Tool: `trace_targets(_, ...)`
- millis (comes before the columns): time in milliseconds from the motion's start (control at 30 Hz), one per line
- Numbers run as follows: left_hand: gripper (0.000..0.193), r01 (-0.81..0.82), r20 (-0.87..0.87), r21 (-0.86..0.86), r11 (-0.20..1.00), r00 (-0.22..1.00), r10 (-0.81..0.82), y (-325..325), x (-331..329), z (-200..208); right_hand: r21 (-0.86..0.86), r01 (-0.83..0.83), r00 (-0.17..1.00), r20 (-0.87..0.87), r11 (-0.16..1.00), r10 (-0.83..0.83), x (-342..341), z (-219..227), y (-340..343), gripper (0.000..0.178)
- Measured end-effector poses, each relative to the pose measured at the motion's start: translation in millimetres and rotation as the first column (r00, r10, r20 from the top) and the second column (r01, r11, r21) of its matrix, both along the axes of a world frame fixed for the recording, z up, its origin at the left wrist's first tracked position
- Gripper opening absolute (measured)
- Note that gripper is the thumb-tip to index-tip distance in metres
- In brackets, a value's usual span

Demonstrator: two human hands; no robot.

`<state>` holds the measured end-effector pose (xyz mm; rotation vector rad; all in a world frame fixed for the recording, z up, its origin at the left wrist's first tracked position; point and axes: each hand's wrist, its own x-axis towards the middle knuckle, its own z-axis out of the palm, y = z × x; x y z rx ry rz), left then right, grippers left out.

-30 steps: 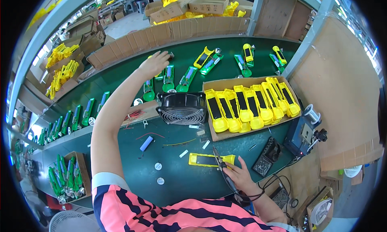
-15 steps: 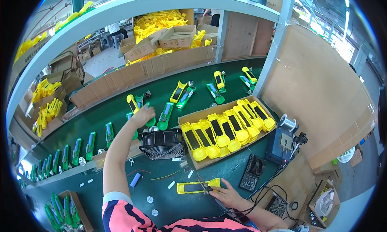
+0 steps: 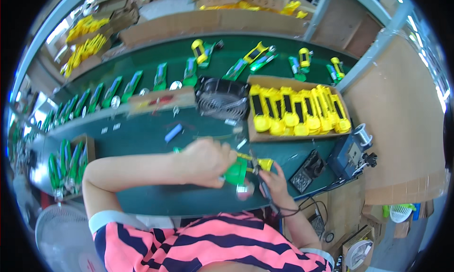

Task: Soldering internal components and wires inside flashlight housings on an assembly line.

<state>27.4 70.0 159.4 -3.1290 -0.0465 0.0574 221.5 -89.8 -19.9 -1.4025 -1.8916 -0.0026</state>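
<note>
My left hand (image 3: 208,161), smeared by motion, is closed around a green plastic housing (image 3: 236,172) above the near side of the bench. Partly behind that housing lies a yellow plastic casing (image 3: 266,164) with a dark panel. In my right hand (image 3: 278,183) is a soldering iron (image 3: 264,187), its tip pointing away from me across the yellow casing. A cable trails from the iron toward the right. A blue cylindrical battery cell (image 3: 173,133) rests on the bench beyond my left forearm.
A cardboard tray (image 3: 298,138) of yellow casings stands beyond my hands, beside a black fan (image 3: 221,99). To the right are an iron stand (image 3: 307,170) and a blue soldering station (image 3: 344,154) with a wire spool. Green assemblies line the green belt (image 3: 146,66); more fill a box (image 3: 91,151) at left.
My left hand has come back from the belt toward me, bringing a green housing over to the yellow casing. My right hand still holds the soldering iron. The head view has shifted.
</note>
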Motion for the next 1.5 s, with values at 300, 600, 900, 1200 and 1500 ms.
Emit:
trace_targets(300, 0.067, -0.301, -0.009, -0.634, 0.712, 0.924, 0.382, -69, -61, -113, -0.370, 0.096, 0.923, -0.316, 0.924, -0.222, -9, 15, 3, 0.031)
trace_targets(600, 0.017, 0.184, 0.091, -0.981, 0.064, 0.142, 0.986, -100, -58, -128, -0.239, -0.108, 0.898, -0.440, 0.965, -0.008, -45, 9, -6, 0.036)
trace_targets(900, 0.004, -0.666, 0.367, -0.277, 0.692, 0.593, 0.717, -80, -94, -114, 0.092, -0.207, 0.924, -0.309, 0.974, 0.226, -61, 19, -19, 0.035)
trace_targets(1200, 0.004, -0.724, 0.067, -0.235, 0.649, 0.654, 0.754, -70, -88, -121, -0.349, -0.294, 0.131, -0.937, 0.890, -0.324, -92, 11, -4, 0.013)
trace_targets(1500, 0.003, -0.749, 0.030, -0.216, 0.627, 0.636, 0.771, -69, -87, -123, -0.410, -0.288, 0.217, -0.908, 0.866, -0.358, -100, 11, -1, 0.014)
